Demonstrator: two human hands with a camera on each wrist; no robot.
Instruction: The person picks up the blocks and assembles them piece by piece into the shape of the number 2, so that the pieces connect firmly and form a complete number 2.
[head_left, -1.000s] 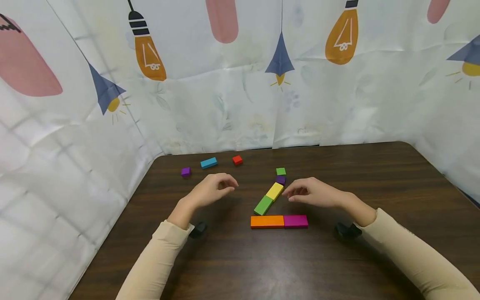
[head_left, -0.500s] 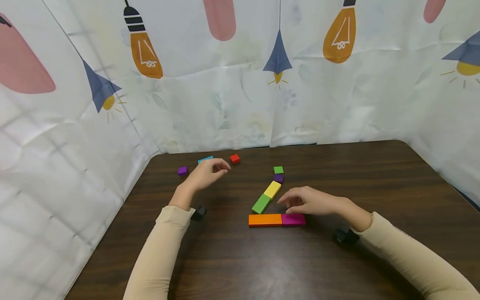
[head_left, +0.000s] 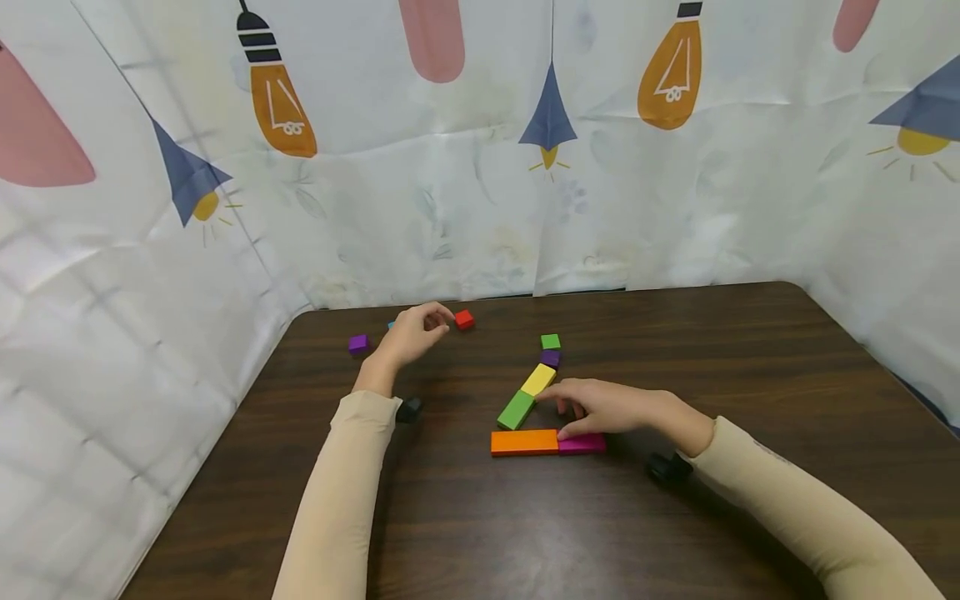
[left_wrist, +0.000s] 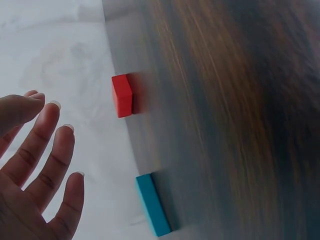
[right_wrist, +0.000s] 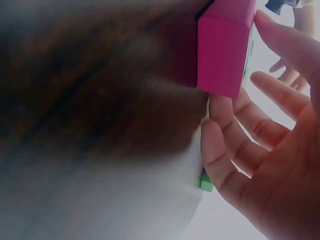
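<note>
My left hand (head_left: 411, 335) hovers near the back of the table with relaxed fingers and nothing in them. It mostly covers the blue block (left_wrist: 153, 205); just right of its fingertips lies the red block (head_left: 464, 320). My right hand (head_left: 607, 406) hangs loosely bent over the magenta block (head_left: 585, 446), which stands end to end with the orange block (head_left: 525, 442). Its thumb is close above their joint, and its index fingertip is by the green block (head_left: 516, 411). Whether either fingertip touches is unclear. A yellow block (head_left: 538, 379) continues the slanted line from the green one.
A dark purple block (head_left: 551, 358) and a small green block (head_left: 551, 342) lie beyond the yellow one. Another purple block (head_left: 358, 343) sits at the far left. A printed white curtain (head_left: 480, 208) hangs behind the brown table (head_left: 465, 517).
My left hand has moved away from me, over the blue block and up to the red one. The right hand has come nearer and left, over the magenta block. The blocks stay put.
</note>
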